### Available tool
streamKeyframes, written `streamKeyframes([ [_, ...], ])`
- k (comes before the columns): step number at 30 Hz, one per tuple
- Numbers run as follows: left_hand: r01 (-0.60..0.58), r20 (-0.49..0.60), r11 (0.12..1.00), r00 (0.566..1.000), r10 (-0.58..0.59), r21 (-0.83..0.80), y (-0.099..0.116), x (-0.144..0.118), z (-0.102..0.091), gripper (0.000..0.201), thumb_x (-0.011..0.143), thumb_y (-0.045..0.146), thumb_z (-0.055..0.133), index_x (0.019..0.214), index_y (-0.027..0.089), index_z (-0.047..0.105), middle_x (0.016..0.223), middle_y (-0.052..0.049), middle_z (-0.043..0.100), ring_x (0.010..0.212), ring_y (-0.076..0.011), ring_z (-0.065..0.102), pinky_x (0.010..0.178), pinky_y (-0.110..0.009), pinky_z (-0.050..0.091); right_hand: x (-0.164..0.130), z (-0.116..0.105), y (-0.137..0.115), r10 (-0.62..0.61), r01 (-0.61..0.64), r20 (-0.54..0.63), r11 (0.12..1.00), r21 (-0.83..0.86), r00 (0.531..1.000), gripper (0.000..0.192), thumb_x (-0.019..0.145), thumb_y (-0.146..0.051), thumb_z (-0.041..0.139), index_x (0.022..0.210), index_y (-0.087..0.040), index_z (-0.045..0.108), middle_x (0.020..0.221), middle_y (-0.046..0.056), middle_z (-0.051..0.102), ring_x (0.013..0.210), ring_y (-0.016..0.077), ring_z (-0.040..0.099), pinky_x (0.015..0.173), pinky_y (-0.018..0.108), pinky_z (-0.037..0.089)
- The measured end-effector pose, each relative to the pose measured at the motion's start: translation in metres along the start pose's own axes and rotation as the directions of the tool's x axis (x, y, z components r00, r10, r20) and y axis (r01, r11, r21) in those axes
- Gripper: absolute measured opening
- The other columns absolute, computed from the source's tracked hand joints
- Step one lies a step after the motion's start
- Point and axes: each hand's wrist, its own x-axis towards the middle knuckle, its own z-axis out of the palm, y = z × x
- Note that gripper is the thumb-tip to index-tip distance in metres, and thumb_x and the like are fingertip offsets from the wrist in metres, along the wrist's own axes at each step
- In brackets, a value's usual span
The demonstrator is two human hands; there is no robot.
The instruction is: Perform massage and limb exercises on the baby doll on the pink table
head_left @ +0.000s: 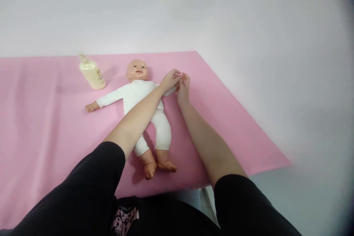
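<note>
A baby doll (138,90) in a white body lies on its back, head toward the far edge and bare feet toward me. Its arm on the left stretches out sideways, free of my hands. Both my hands meet at the doll's other hand, on the right. My left hand (170,80) reaches across the doll's chest, with fingers closed around that small hand. My right hand (183,86) is closed on it from the right side, thumb and fingers bent. The doll's hand is mostly hidden by my fingers.
A pump bottle (92,75) of pale yellow liquid stands left of the doll's head. Pink cloth (69,125) covers the table, with creases at the left. A white wall (110,11) borders the far side, and the table's right edge slants toward me.
</note>
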Motion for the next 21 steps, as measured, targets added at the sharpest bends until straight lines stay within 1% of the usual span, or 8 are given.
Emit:
streamKeyframes([
  [3, -0.010, 0.006, 1.000, 1.000, 0.010, 0.008, 0.001, 0.000, 0.001, 0.006, 0.097, 0.017, 0.057, 0.102, 0.018, 0.058, 0.106, -0.007, 0.070, 0.099, -0.0157, 0.065, 0.094, -0.028, 0.049, 0.001, -0.001, 0.001, 0.002, -0.002, -0.028, 1.000, -0.013, 1.000, 0.045, 0.086, -0.047, 0.065, 0.125, -0.030, 0.050, 0.135, 0.005, 0.066, 0.121, 0.0190, 0.069, 0.115, 0.044, 0.051],
  [6, -0.040, 0.021, 0.999, 0.999, 0.039, 0.022, 0.003, -0.002, 0.001, 0.004, 0.098, 0.017, 0.056, 0.101, 0.017, 0.058, 0.105, -0.008, 0.070, 0.098, -0.0161, 0.066, 0.094, -0.028, 0.049, 0.001, -0.001, -0.001, 0.012, -0.014, -0.067, 1.000, -0.024, 0.998, 0.044, 0.085, -0.047, 0.066, 0.123, -0.030, 0.051, 0.136, 0.005, 0.064, 0.121, 0.0188, 0.069, 0.114, 0.044, 0.052],
  [9, -0.062, 0.044, 0.997, 0.997, 0.060, 0.043, 0.004, -0.004, 0.000, 0.004, 0.097, 0.019, 0.057, 0.100, 0.018, 0.059, 0.105, -0.007, 0.070, 0.098, -0.0159, 0.065, 0.094, -0.028, 0.049, 0.001, -0.001, 0.000, 0.021, -0.024, -0.080, 0.999, -0.029, 0.997, 0.041, 0.086, -0.048, 0.066, 0.119, -0.031, 0.050, 0.128, 0.003, 0.067, 0.119, 0.0184, 0.070, 0.112, 0.043, 0.054],
  [12, -0.094, 0.096, 0.994, 0.991, 0.088, 0.063, 0.005, -0.006, -0.001, 0.007, 0.096, 0.022, 0.059, 0.101, 0.018, 0.060, 0.104, -0.007, 0.070, 0.096, -0.0159, 0.065, 0.092, -0.028, 0.048, 0.003, -0.003, 0.005, 0.009, -0.012, -0.124, 1.000, -0.023, 0.992, 0.036, 0.087, -0.051, 0.064, 0.112, -0.030, 0.049, 0.116, 0.002, 0.070, 0.110, 0.0176, 0.072, 0.107, 0.042, 0.056],
  [17, -0.168, 0.206, 0.980, 0.968, 0.143, 0.108, 0.004, -0.007, 0.000, 0.014, 0.090, 0.026, 0.067, 0.100, 0.017, 0.061, 0.099, -0.006, 0.069, 0.092, -0.0169, 0.063, 0.088, -0.030, 0.048, 0.009, -0.009, 0.016, -0.004, -0.002, -0.241, 1.000, -0.023, 0.971, 0.027, 0.089, -0.052, 0.056, 0.099, -0.028, 0.048, 0.097, 0.000, 0.067, 0.090, 0.0164, 0.074, 0.092, 0.040, 0.062],
  [19, -0.175, 0.226, 0.978, 0.963, 0.146, 0.113, 0.002, -0.007, 0.001, 0.018, 0.089, 0.025, 0.067, 0.104, 0.017, 0.061, 0.100, -0.006, 0.068, 0.091, -0.0165, 0.063, 0.087, -0.030, 0.048, 0.011, -0.010, 0.017, 0.009, -0.009, -0.270, 1.000, 0.001, 0.963, 0.026, 0.090, -0.052, 0.054, 0.098, -0.027, 0.049, 0.094, -0.001, 0.067, 0.086, 0.0162, 0.074, 0.090, 0.041, 0.063],
  [21, -0.160, 0.229, 0.980, 0.965, 0.129, 0.121, 0.000, -0.005, 0.002, 0.022, 0.088, 0.026, 0.068, 0.106, 0.017, 0.061, 0.104, -0.006, 0.068, 0.088, -0.0160, 0.063, 0.083, -0.029, 0.049, 0.011, -0.011, 0.017, 0.028, -0.025, -0.284, 1.000, 0.016, 0.959, 0.027, 0.093, -0.053, 0.050, 0.100, -0.027, 0.050, 0.095, 0.001, 0.068, 0.087, 0.0171, 0.074, 0.091, 0.043, 0.063],
])
